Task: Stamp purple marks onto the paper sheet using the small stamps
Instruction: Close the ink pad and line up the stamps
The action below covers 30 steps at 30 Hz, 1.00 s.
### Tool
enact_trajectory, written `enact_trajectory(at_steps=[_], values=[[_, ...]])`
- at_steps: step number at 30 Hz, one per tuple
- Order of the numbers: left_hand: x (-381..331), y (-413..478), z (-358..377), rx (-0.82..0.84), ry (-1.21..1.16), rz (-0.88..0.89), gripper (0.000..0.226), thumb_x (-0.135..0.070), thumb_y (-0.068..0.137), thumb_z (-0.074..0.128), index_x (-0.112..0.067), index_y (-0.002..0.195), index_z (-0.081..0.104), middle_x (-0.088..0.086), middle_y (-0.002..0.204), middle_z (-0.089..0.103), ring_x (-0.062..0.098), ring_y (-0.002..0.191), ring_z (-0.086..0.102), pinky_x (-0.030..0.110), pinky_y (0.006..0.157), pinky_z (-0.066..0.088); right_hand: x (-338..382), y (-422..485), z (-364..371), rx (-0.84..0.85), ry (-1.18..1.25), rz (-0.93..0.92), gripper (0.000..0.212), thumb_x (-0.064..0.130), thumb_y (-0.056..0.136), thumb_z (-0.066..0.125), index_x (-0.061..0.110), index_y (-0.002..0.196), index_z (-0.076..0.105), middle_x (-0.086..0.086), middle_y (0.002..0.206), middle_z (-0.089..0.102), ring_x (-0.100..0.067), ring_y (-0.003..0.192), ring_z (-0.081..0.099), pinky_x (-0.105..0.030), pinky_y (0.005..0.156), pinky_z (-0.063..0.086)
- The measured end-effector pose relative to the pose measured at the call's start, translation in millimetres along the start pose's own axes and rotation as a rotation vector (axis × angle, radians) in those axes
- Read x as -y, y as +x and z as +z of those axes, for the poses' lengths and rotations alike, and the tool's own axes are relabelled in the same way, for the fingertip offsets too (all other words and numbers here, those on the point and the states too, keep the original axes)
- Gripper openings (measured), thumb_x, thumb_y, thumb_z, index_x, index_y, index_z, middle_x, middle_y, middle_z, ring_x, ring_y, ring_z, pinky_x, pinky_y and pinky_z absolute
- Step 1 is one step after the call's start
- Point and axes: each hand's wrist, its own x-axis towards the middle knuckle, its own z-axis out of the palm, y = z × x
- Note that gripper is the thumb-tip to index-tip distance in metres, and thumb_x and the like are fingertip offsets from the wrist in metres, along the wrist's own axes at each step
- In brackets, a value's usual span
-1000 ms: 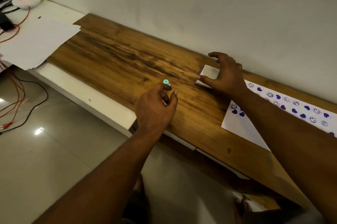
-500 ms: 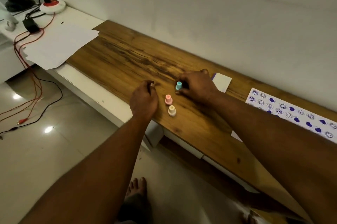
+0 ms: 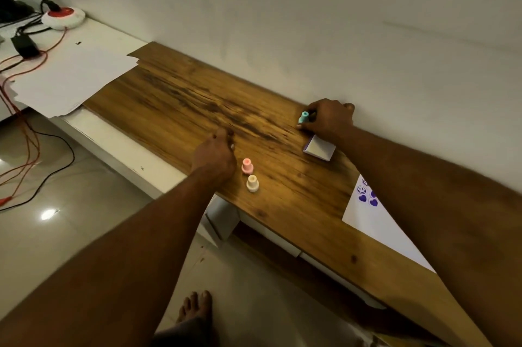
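Right hand (image 3: 329, 119) grips the teal stamp (image 3: 304, 116) — above the ink pad (image 3: 319, 150).

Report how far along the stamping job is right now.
Done: the paper sheet already carries purple hearts and smiley marks near its visible corner. In hand: the right hand holds the teal stamp by the ink pad. Left: the pink stamp and cream stamp stand unheld beside the left hand.

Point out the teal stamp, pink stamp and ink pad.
teal stamp (image 3: 304, 117), head view, on its knob top.
pink stamp (image 3: 247, 166), head view, mid-body.
ink pad (image 3: 320, 148), head view, on its white lid.
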Motion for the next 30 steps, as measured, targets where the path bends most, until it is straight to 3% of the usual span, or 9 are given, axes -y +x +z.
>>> enact_trajectory(at_steps=[8, 11, 13, 16, 19, 22, 26, 30], values=[[1, 1, 0, 0.009, -0.023, -0.007, 0.043, -0.039, 0.11, 0.045, -0.032, 0.151, 0.041, 0.012, 0.147, 0.052, 0.032, 0.125, 0.056, 0.048, 0.098, 0.05, -5, -4, 0, -0.014, 0.04, -0.028, 0.067, 0.068, 0.082, 0.075, 0.03, 0.136, 0.064, 0.002, 0.129, 0.071, -0.024, 0.123, 0.061, -0.047, 0.106, 0.032], [0, -2, 3, -0.019, -0.03, -0.027, 0.045, -0.04, 0.11, 0.046, -0.035, 0.153, 0.04, 0.011, 0.148, 0.051, 0.031, 0.125, 0.057, 0.046, 0.095, 0.049, -3, -18, -8, -0.168, 0.208, -0.035, 0.064, 0.065, 0.082, 0.075, 0.03, 0.135, 0.065, 0.005, 0.131, 0.07, -0.018, 0.122, 0.062, -0.046, 0.105, 0.034], [-1, -4, 2, -0.028, -0.044, -0.045, 0.045, -0.039, 0.109, 0.047, -0.037, 0.154, 0.04, 0.01, 0.151, 0.05, 0.031, 0.128, 0.056, 0.047, 0.098, 0.05, 5, -35, -14, -0.275, 0.318, -0.127, 0.058, 0.064, 0.083, 0.076, 0.031, 0.13, 0.067, 0.01, 0.123, 0.072, -0.011, 0.112, 0.065, -0.044, 0.102, 0.042], [-1, -4, -3, -0.025, -0.087, -0.049, 0.045, -0.037, 0.108, 0.05, -0.038, 0.153, 0.043, 0.008, 0.153, 0.052, 0.031, 0.131, 0.056, 0.048, 0.103, 0.051, 26, -63, -16, -0.052, 0.444, -0.45, 0.052, 0.052, 0.085, 0.079, 0.031, 0.131, 0.067, 0.012, 0.119, 0.071, -0.005, 0.104, 0.065, -0.037, 0.092, 0.059], [-2, -2, -10, 0.013, -0.12, -0.035, 0.046, -0.036, 0.108, 0.052, -0.036, 0.153, 0.043, 0.008, 0.152, 0.053, 0.03, 0.133, 0.055, 0.044, 0.104, 0.048, 52, -78, -10, 0.268, 0.364, -0.643, 0.053, 0.027, 0.093, 0.077, 0.03, 0.143, 0.059, 0.008, 0.136, 0.065, -0.007, 0.111, 0.063, -0.03, 0.092, 0.059], [-1, 0, -16, 0.064, -0.145, -0.036, 0.05, -0.031, 0.105, 0.059, -0.034, 0.153, 0.045, 0.008, 0.151, 0.055, 0.031, 0.134, 0.055, 0.047, 0.109, 0.048, 72, -78, -5, 0.336, 0.254, -0.747, 0.056, 0.011, 0.097, 0.071, 0.035, 0.145, 0.056, 0.007, 0.142, 0.062, -0.008, 0.111, 0.063, -0.028, 0.09, 0.058], [2, 2, -20, 0.103, -0.218, -0.07, 0.054, -0.027, 0.103, 0.061, -0.036, 0.154, 0.047, 0.009, 0.154, 0.054, 0.031, 0.135, 0.055, 0.047, 0.111, 0.048, 86, -75, -1, 0.4, 0.193, -0.809, 0.054, 0.006, 0.096, 0.07, 0.033, 0.142, 0.06, 0.007, 0.141, 0.063, -0.009, 0.114, 0.063, -0.018, 0.085, 0.053], [1, 2, -17, 0.082, -0.216, -0.081, 0.053, -0.033, 0.103, 0.064, -0.038, 0.153, 0.048, 0.007, 0.154, 0.055, 0.03, 0.137, 0.053, 0.043, 0.108, 0.049, 93, -77, 3, 0.376, 0.125, -0.844, 0.044, 0.01, 0.095, 0.071, 0.027, 0.135, 0.066, 0.005, 0.135, 0.067, -0.013, 0.115, 0.065, -0.032, 0.095, 0.057]])
